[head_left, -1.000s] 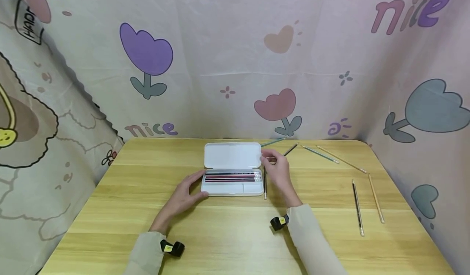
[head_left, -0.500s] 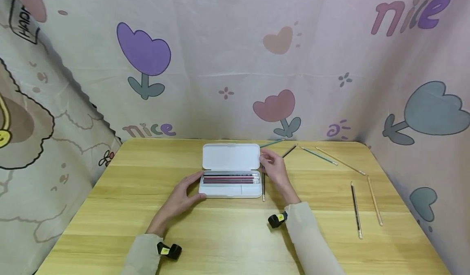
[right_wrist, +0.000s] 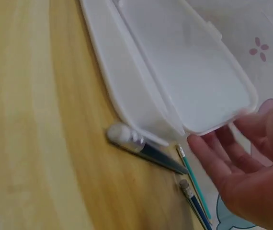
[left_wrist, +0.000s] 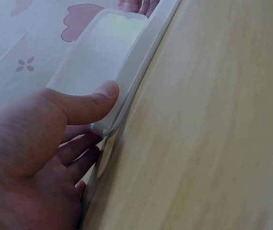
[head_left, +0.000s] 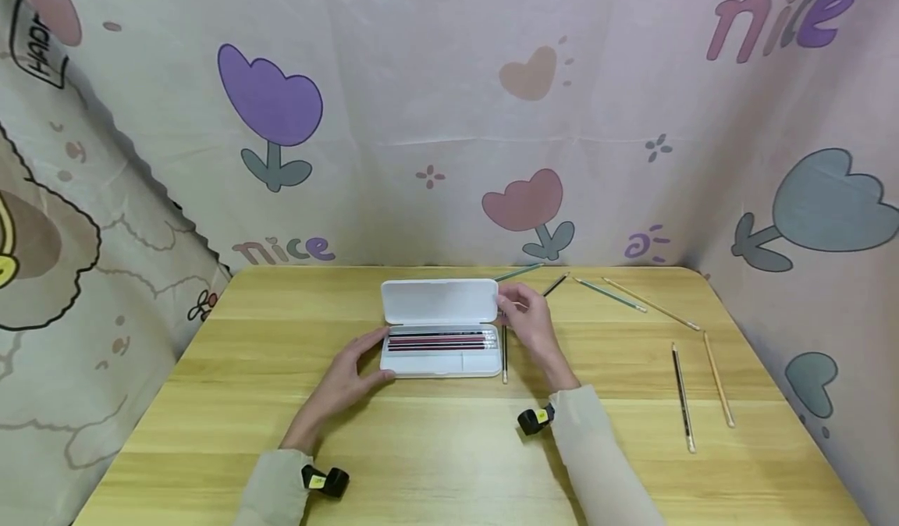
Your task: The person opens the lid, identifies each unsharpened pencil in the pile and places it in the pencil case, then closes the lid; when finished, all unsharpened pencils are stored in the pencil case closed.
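Observation:
A white plastic pencil case (head_left: 428, 366) stands with its lid (head_left: 438, 300) up on the wooden table, several dark and red pencils (head_left: 438, 342) lying in its tray. My left hand (head_left: 342, 376) holds the case's left end; in the left wrist view the thumb lies on the near corner and the fingers are at the end wall. My right hand (head_left: 530, 319) grips the right edge of the lid, its fingertips at the rim in the right wrist view. A dark pencil (head_left: 505, 362) lies just beside the case's right end, partly behind that hand.
Behind the right hand lie a dark pencil (head_left: 556, 284) and a teal pencil (head_left: 520, 271). Another teal pencil (head_left: 611, 295) and a yellow pencil (head_left: 653, 305) are at the back right. A black pencil (head_left: 683, 397) and a second yellow pencil (head_left: 719, 379) lie further right. A patterned curtain (head_left: 393, 120) hangs behind the table.
The lid has tilted up slightly toward me with the right hand at its edge. The left hand stays on the case, and the loose pencils lie as before. The head view shifts slightly.

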The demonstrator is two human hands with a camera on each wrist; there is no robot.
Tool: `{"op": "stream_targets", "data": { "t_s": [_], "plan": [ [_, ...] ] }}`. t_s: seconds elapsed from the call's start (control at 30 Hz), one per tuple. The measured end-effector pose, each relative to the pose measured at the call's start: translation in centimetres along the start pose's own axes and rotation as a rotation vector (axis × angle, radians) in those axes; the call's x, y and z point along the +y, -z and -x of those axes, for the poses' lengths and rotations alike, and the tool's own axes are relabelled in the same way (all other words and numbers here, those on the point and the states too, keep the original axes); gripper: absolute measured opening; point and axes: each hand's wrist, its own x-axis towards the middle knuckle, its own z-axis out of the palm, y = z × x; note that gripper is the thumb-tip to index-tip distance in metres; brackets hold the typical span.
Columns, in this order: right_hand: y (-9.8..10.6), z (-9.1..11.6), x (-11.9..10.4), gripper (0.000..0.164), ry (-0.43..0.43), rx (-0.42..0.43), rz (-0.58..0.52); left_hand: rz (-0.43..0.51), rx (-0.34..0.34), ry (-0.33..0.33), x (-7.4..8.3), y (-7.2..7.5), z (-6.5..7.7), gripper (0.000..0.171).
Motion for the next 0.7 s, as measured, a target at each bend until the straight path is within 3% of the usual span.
{"op": "stream_targets", "data": {
  "t_s": [0.23, 0.37, 0.47, 0.57, 0.7],
  "plan": [
    [0.1, 0.6, -0.1, 0.040, -0.035, -0.033, -0.086, 0.003, 0.003, 0.005, 0.1, -0.1, 0.1, 0.080],
    [0.9, 1.1, -0.1, 0.043, -0.044, -0.114, -0.117, 0.014, 0.002, 0.006, 0.3, -0.1, 0.0, 0.080],
    [2.0, 1.6, -0.3, 0.039, -0.064, -0.215, -0.064, 0.035, 0.001, 0.014, 0.3, -0.1, 0.0, 0.081],
    [2.9, 2.0, -0.6, 0.040, -0.056, -0.318, 0.073, 0.064, 0.010, 0.037, 0.3, -0.2, -0.1, 0.083],
    [3.4, 2.3, -0.6, 0.047, -0.027, -0.394, 0.179, 0.107, 0.027, 0.061, 0.2, -0.3, -0.2, 0.084]
  ]
}}
